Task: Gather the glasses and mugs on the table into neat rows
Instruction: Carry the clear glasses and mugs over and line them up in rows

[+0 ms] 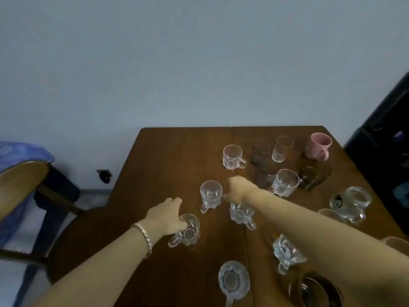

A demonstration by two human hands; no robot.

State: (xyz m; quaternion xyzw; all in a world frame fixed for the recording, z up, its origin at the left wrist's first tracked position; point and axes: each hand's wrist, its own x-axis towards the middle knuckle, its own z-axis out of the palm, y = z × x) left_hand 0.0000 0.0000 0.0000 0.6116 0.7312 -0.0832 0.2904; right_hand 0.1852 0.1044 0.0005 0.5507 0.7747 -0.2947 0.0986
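Observation:
Several clear glass mugs, dark tumblers and a pink mug (318,146) stand scattered on the brown wooden table (172,151). My left hand (166,214) grips the rim of a clear glass mug (188,232) near the table's left side, thumb inside it. My right hand (239,187) is curled down over the top of another clear mug (241,216), its fingertips close to a third mug (211,193). Further mugs stand at the back (233,157), behind my right wrist (284,182) and near me (287,253), (233,282).
Dark tumblers (262,150), (314,176) and a clear tumbler (283,148) cluster at the back right. More glasses (352,202) and a dark glass (316,289) sit along the right side. A wooden chair (22,180) stands left; a dark cabinet (387,140) stands right.

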